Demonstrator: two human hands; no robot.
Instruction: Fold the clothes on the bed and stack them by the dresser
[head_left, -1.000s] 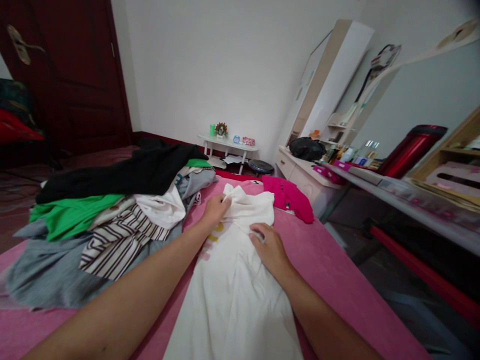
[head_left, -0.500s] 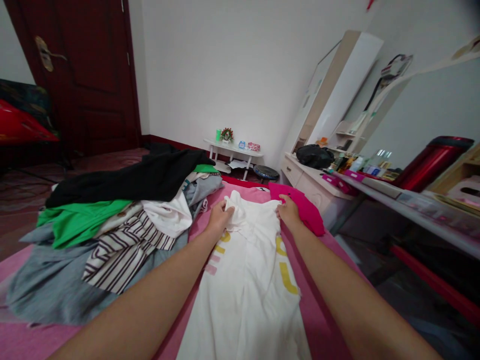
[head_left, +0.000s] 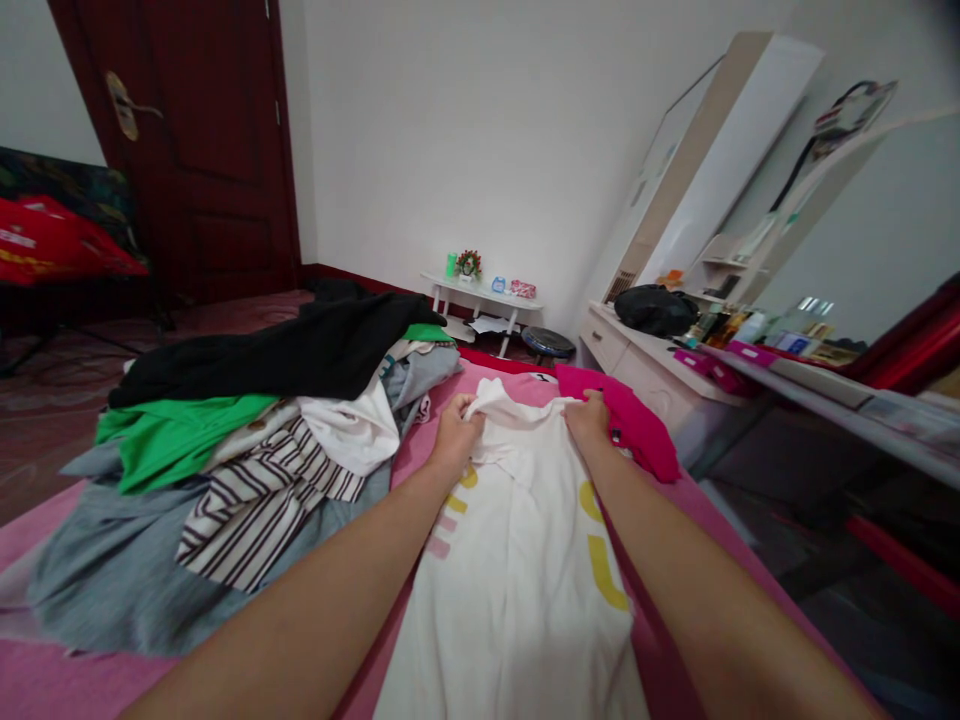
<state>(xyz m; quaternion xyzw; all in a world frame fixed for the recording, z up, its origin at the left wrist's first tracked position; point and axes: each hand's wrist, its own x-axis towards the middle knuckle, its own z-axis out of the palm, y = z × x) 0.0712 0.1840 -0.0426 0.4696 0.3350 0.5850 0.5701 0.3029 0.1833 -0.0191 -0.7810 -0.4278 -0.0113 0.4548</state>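
Observation:
A white garment (head_left: 517, 590) with yellow and pink lettering along its sides lies lengthwise before me on the pink bed cover (head_left: 420, 450). Its far edge is bunched and slightly raised between my hands. My left hand (head_left: 456, 432) pinches the left corner of that edge, fingers closed on the cloth. At the right corner, my right hand (head_left: 589, 418) grips the same edge. Just beyond and right of it lies a bright pink folded garment (head_left: 645, 430).
On the left is a heap of clothes with black cloth (head_left: 262, 350), a green garment (head_left: 187, 430), a striped garment (head_left: 262, 510) and grey cloth (head_left: 120, 580). A dresser (head_left: 637, 350) and a cluttered glass-topped table (head_left: 825, 400) stand at right. A small white table (head_left: 480, 290) is by the wall.
The camera view has turned slightly left, so the scene sits further right. Both hands keep hold of the white garment, and its far edge looks lifted a little and pulled straighter.

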